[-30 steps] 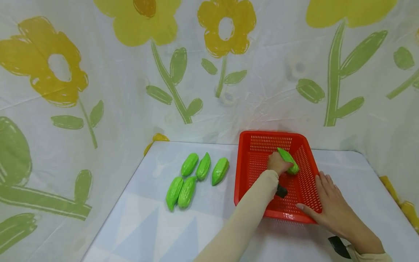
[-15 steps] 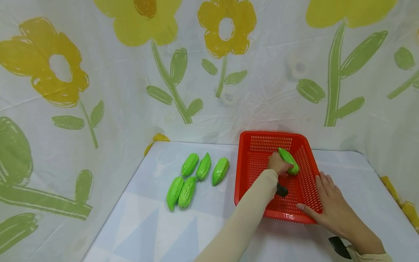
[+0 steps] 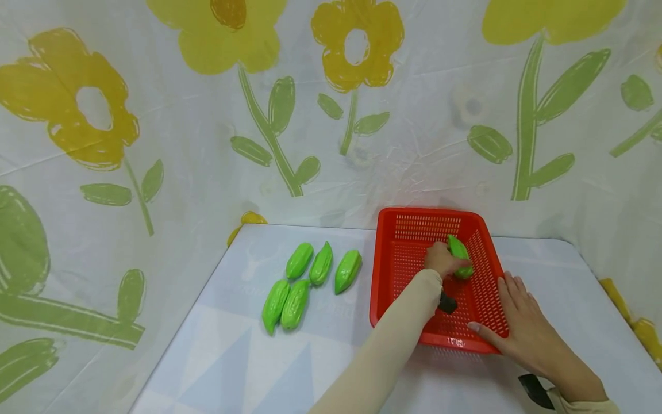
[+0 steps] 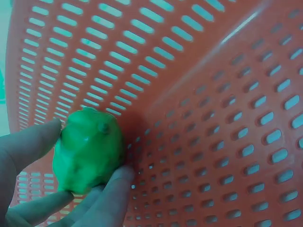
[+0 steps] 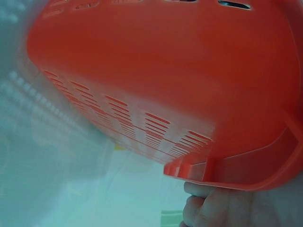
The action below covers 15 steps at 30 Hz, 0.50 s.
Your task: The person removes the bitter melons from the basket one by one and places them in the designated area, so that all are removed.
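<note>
In the head view, my left hand (image 3: pixel 443 260) reaches into a red plastic basket (image 3: pixel 380 259) and grips a green bitter melon (image 3: pixel 458 250) by its side. Thumb and fingers stand around the melon (image 4: pixel 87 149) in the left wrist view, close to the basket's slotted wall (image 4: pixel 106 61). My right hand (image 3: pixel 532 328) lies at the basket's near right corner, fingers straight along the outer side and thumb over the rim. In the right wrist view, its fingers (image 5: pixel 213 208) show beside the basket's rim (image 5: pixel 246 184).
Several more bitter melons (image 3: pixel 295 303) lie on the pale table (image 3: pixel 217 356) left of the basket, one of them (image 3: pixel 348 271) apart from the others. A flower-printed cloth (image 3: pixel 424 126) hangs behind and at both sides.
My left hand has shifted slightly right inside the basket, and the bitter melon in it has moved right and turned to lie straighter front to back. The right hand stays at the corner.
</note>
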{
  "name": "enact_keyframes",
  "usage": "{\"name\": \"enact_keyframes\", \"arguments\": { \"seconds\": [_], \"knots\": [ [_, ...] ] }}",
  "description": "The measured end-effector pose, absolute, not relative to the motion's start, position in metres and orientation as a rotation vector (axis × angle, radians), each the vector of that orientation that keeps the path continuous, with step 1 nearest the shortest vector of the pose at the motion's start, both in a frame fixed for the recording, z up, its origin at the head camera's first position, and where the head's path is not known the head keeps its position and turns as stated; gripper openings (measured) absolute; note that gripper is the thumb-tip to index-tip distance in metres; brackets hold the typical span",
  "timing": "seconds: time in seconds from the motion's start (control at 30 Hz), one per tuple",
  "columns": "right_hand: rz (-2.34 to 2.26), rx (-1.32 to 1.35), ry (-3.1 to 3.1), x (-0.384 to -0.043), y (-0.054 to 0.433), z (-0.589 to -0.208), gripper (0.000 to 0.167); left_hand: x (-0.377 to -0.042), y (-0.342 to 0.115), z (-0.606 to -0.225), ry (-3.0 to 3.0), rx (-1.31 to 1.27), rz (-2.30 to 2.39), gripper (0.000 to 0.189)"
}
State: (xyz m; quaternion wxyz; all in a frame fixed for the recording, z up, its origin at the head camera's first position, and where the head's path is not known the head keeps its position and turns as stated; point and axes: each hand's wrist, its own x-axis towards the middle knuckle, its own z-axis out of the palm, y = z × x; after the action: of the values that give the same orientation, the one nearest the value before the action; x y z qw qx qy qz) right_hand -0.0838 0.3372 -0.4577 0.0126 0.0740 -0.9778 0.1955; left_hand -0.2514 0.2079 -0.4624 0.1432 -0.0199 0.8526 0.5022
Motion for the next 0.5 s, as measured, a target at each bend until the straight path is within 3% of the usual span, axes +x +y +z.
{"name": "enact_keyframes", "arguments": {
  "seconds": [0.5],
  "knots": [
    [0.605,0.226,-3.049,-0.0815,0.3355,-0.4560,0.119,-0.2526,0.2025,-0.4529,2.390,-0.030,1.478,0.019]
  ]
}}
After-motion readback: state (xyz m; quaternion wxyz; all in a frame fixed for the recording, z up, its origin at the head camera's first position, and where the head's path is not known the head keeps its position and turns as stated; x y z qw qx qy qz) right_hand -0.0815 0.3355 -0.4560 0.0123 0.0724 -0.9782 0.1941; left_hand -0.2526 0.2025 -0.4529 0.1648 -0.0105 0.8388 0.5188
